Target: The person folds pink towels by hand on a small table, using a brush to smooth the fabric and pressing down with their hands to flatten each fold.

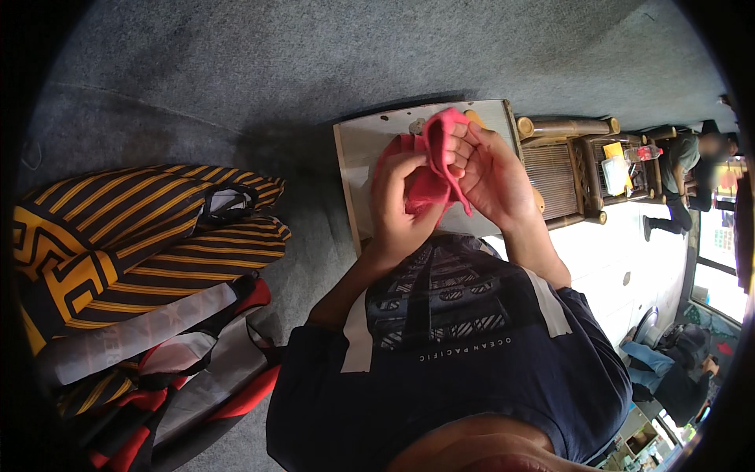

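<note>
A bright pink cloth [429, 187] is bunched up between my two hands, a little in front of my chest. My left hand [393, 197] curls round its left side, with the thumb on the near part. My right hand [497, 175] holds the cloth's far right edge between bent fingers and thumb, and a narrow pink strip of it hangs down beside the palm. The folds hide what kind of piece it is. Below the hands lies a pale tabletop [358, 157] with a wooden edge, partly covered by my hands and the cloth.
Black-and-yellow striped garments [149, 228] and red, black and grey garments [204, 385] are at the left. Bamboo furniture [554, 177] stands right of the table, with packets and a bottle [649, 152] farther along. Two other people [680, 169] sit at the far right. Grey carpet [275, 63] spreads beyond.
</note>
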Demonstrator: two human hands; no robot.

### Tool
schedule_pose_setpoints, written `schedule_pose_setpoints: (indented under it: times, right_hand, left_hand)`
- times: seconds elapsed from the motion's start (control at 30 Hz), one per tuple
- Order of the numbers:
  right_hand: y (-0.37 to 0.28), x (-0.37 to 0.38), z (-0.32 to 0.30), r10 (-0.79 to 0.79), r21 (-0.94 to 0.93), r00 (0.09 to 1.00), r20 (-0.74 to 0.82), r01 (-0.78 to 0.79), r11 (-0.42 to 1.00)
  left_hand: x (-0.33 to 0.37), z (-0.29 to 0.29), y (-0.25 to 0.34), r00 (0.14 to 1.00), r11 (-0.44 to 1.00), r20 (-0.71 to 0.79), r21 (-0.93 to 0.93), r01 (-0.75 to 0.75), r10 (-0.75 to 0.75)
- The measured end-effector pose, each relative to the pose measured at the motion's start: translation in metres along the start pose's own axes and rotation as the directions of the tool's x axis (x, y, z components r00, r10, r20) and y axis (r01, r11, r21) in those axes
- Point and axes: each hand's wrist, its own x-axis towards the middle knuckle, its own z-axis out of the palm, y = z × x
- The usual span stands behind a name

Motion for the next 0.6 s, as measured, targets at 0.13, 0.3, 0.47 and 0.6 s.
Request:
schedule_pose_setpoints:
  times: [0.13, 0.3, 0.47, 0.6]
  right_hand:
    - [0.005, -0.005, 0.006, -0.116, -0.35, 0.99, 0.08, 0.137, 0.927]
    - [0.024, -0.018, -0.004, -0.245, -0.674, 0.939, 0.241, 0.344, 0.654]
    - [0.02, -0.021, 0.002, -0.299, -0.861, 0.832, 0.468, 0.505, 0.06]
    - [0.026, -0.022, -0.005, -0.438, -0.898, 0.814, 0.382, 0.438, 0.032]
  left_hand:
    - [-0.004, 0.001, 0.001, 0.971, 0.956, -0.046, -0.19, 0.222, -0.234]
    - [-0.008, 0.007, 0.007, 0.89, 0.834, -0.102, -0.409, 0.371, -0.445]
    - [-0.002, 0.008, 0.009, 0.868, 0.799, -0.126, -0.472, 0.373, -0.48]
    - [0.0, 0.004, 0.013, 0.844, 0.754, -0.11, -0.52, 0.401, -0.525]
